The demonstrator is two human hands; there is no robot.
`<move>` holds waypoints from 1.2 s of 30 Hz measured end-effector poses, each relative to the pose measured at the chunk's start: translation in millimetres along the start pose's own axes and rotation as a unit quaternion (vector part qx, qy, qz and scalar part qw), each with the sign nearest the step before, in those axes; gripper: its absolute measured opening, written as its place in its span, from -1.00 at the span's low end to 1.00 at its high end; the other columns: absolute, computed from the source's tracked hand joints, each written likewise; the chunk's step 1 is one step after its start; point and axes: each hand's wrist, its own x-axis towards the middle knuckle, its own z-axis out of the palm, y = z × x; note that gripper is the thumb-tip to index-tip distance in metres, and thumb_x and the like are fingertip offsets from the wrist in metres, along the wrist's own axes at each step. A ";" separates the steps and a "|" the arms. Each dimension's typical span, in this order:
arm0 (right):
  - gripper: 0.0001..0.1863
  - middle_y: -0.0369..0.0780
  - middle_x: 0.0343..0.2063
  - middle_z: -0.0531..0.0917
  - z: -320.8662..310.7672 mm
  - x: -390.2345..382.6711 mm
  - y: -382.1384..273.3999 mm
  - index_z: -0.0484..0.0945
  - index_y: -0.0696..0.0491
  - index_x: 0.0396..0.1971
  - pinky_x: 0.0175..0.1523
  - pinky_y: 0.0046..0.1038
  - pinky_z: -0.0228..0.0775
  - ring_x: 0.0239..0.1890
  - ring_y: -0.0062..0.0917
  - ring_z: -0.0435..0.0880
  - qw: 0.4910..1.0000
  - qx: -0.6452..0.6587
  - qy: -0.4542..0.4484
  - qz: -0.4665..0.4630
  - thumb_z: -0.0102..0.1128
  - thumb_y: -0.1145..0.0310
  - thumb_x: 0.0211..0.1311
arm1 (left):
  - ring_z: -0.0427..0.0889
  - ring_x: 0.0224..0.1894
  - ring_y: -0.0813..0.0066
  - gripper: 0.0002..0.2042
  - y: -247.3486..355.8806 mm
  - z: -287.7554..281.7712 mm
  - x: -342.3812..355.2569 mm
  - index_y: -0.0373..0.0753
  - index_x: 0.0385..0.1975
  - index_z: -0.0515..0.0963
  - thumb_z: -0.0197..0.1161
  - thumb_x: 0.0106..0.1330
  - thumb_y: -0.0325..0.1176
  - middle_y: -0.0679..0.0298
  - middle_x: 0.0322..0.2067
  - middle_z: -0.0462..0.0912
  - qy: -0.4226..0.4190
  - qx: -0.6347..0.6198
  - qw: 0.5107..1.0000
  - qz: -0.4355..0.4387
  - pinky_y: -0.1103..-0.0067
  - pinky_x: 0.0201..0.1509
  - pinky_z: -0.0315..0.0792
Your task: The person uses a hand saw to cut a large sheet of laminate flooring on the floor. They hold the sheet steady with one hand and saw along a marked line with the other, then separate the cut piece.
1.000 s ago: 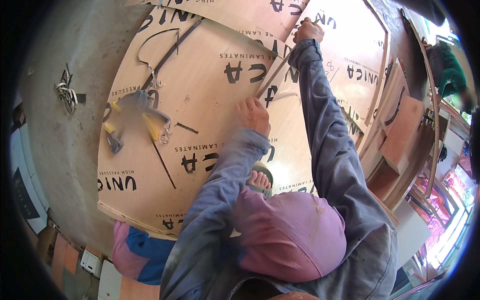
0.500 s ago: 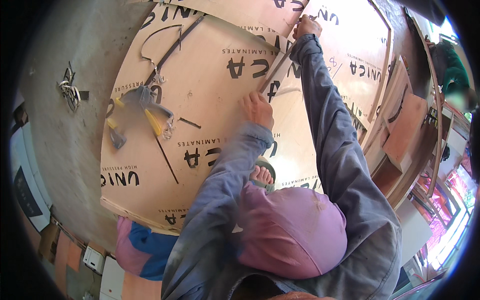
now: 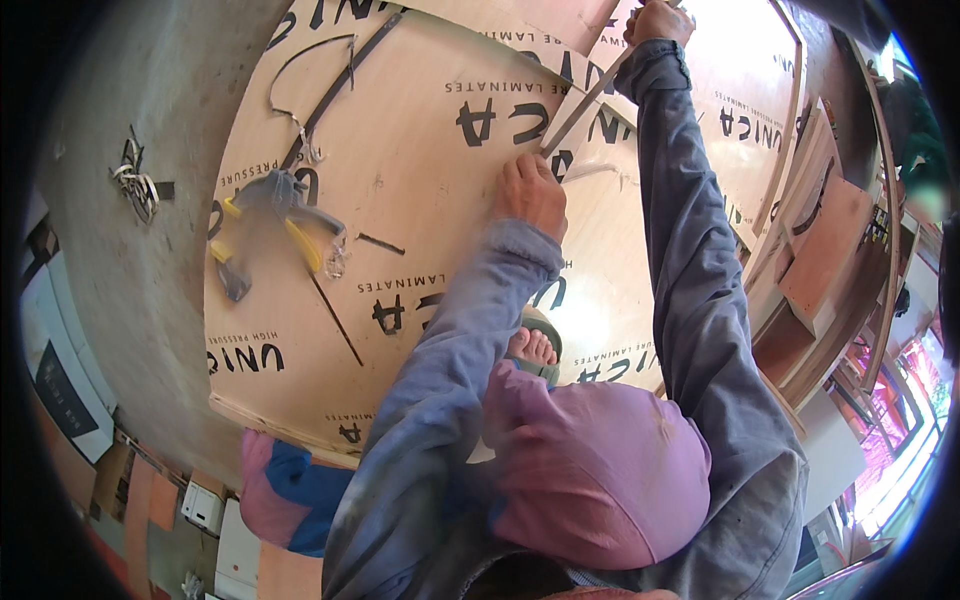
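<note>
A narrow brown strip lies aslant across light wood-toned printed sheets. My left hand is closed at its near end, fingers bent and pressed down on it. The strip's far end runs up to my right cuff. My right hand is at the top edge of the view, fingers closed around a small dark thing whose kind I cannot make out. Beneath both hands is the large printed sheet; another sheet overlaps at the far right.
On the sheet's left lie grey-and-yellow hand tools, partly blurred, and a long dark strip. A tangle of offcuts is on the floor. My bare foot shows near the sheet. Wooden boards stand at the right.
My right hand has moved farther away and to the right, up to the view's edge. My left hand has shifted slightly right and away. The whole view has tilted a little.
</note>
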 end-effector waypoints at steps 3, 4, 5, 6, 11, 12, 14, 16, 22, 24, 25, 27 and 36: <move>-0.67 -0.06 -0.55 0.65 7.6 10.6 12.4 0.61 0.22 -0.43 -0.34 -0.34 0.49 -0.53 -0.34 0.67 0.999 -0.044 -0.014 -0.006 0.07 0.22 0.24 | 0.41 -0.03 0.11 -0.57 0.9 0.0 1.0 -0.47 -0.03 0.41 0.23 0.04 -0.52 0.04 -0.11 0.42 -0.020 0.007 1.000 -0.008 0.32 0.08 0.36; -0.66 -0.06 -0.54 0.66 10.0 16.0 17.1 0.61 0.22 -0.43 -0.31 -0.34 0.50 -0.51 -0.33 0.68 0.997 -0.067 -0.023 -0.014 0.07 0.21 0.23 | 0.41 -0.03 0.11 -0.57 2.1 0.9 2.3 -0.48 -0.03 0.40 0.24 0.04 -0.52 0.05 -0.11 0.41 -0.019 0.006 1.000 -0.013 0.32 0.08 0.36; -0.66 -0.05 -0.54 0.67 12.0 19.7 22.1 0.61 0.22 -0.43 -0.29 -0.34 0.51 -0.50 -0.33 0.69 0.994 -0.099 -0.035 -0.019 0.06 0.20 0.23 | 0.41 -0.03 0.10 -0.56 3.6 1.2 2.7 -0.48 -0.03 0.40 0.24 0.04 -0.52 0.05 -0.11 0.41 -0.018 0.006 1.000 -0.018 0.33 0.08 0.36; -0.65 -0.05 -0.53 0.67 14.0 23.2 27.0 0.61 0.22 -0.43 -0.26 -0.35 0.52 -0.49 -0.32 0.70 0.990 -0.134 -0.042 -0.014 0.06 0.20 0.23 | 0.40 -0.03 0.10 -0.56 5.5 1.5 2.4 -0.48 -0.03 0.40 0.24 0.03 -0.52 0.05 -0.11 0.41 -0.017 0.006 1.000 -0.022 0.33 0.08 0.36; -0.63 -0.03 -0.44 0.71 -4.6 -3.5 -3.7 0.63 0.23 -0.39 -0.13 -0.35 0.57 -0.38 -0.30 0.74 0.958 -0.004 -0.262 0.112 0.05 0.19 0.22 | 0.40 0.00 0.09 -0.55 -1.5 -5.9 2.4 -0.47 -0.02 0.40 0.25 0.03 -0.51 0.03 -0.08 0.41 -0.048 0.013 0.998 -0.028 0.35 0.08 0.38; -0.64 -0.04 -0.45 0.68 -10.2 2.1 2.9 0.62 0.23 -0.39 -0.16 -0.36 0.53 -0.40 -0.32 0.71 0.962 -0.020 -0.260 0.082 0.05 0.19 0.23 | 0.40 0.01 0.09 -0.55 0.3 -7.5 4.7 -0.47 -0.02 0.40 0.25 0.03 -0.51 0.03 -0.07 0.41 -0.052 0.013 0.998 -0.018 0.36 0.08 0.38; -0.65 -0.08 -0.49 0.64 -0.3 10.9 12.5 0.61 0.22 -0.40 -0.22 -0.38 0.46 -0.44 -0.36 0.65 0.984 -0.082 -0.152 0.042 0.05 0.20 0.25 | 0.40 0.03 0.08 -0.56 8.8 -4.1 8.8 -0.45 -0.01 0.40 0.23 0.05 -0.50 0.03 -0.05 0.40 -0.040 0.007 0.999 -0.015 0.36 0.09 0.39; -0.66 -0.11 -0.52 0.59 7.7 2.0 15.4 0.60 0.22 -0.40 -0.28 -0.41 0.39 -0.49 -0.40 0.59 0.988 -0.075 -0.130 0.025 0.05 0.21 0.27 | 0.40 0.03 0.09 -0.54 8.2 -0.3 11.8 -0.48 0.01 0.41 0.24 0.06 -0.49 0.02 -0.04 0.41 -0.018 0.014 1.000 -0.014 0.36 0.09 0.39; -0.69 -0.22 -0.63 0.45 -55.3 -86.4 -58.6 0.56 0.21 -0.40 -0.47 -0.47 0.17 -0.62 -0.52 0.41 0.985 0.137 -0.095 -0.050 0.04 0.24 0.33 | 0.46 -0.03 0.07 -0.62 -8.7 2.3 -1.3 -0.39 -0.08 0.48 0.28 0.10 -0.39 0.05 -0.08 0.49 0.001 0.002 0.999 0.050 0.33 0.04 0.42; -0.70 -0.25 -0.66 0.40 -82.6 -133.3 -90.3 0.55 0.21 -0.40 -0.53 -0.49 0.10 -0.67 -0.56 0.35 0.974 0.187 -0.099 -0.082 0.04 0.25 0.35 | 0.50 -0.10 0.09 -0.66 -40.4 -11.9 -11.3 -0.36 -0.15 0.53 0.32 0.11 -0.32 0.06 -0.17 0.55 0.040 -0.069 0.990 0.118 0.33 -0.02 0.44; -0.70 -0.27 -0.68 0.38 -99.6 -158.1 -104.3 0.55 0.21 -0.40 -0.56 -0.50 0.07 -0.69 -0.58 0.32 0.968 0.207 -0.104 -0.095 0.04 0.25 0.36 | 0.51 -0.09 0.12 -0.68 -50.1 -24.3 -27.5 -0.33 -0.17 0.54 0.32 0.13 -0.29 0.08 -0.20 0.56 0.037 -0.095 0.988 0.118 0.34 -0.02 0.45; -0.70 -0.31 -0.72 0.33 -132.9 -202.7 -113.7 0.53 0.20 -0.41 -0.62 -0.52 0.00 -0.73 -0.62 0.26 0.963 0.220 -0.103 -0.115 0.04 0.26 0.38 | 0.54 -0.09 0.17 -0.71 -56.2 -41.0 -77.7 -0.26 -0.21 0.58 0.33 0.16 -0.22 0.10 -0.26 0.59 0.034 -0.160 0.979 0.121 0.36 -0.04 0.46; -0.63 -0.33 -0.83 0.40 -168.9 -337.6 -30.7 0.49 0.17 -0.40 -0.74 -0.63 0.03 -0.85 -0.71 0.31 0.968 0.168 -0.170 -0.078 0.03 0.14 0.46 | 0.47 -0.12 0.09 -0.56 -48.1 -48.9 -265.6 -0.36 -0.11 0.50 0.36 0.09 -0.20 0.03 -0.18 0.50 0.015 -0.037 0.999 0.001 0.31 -0.06 0.41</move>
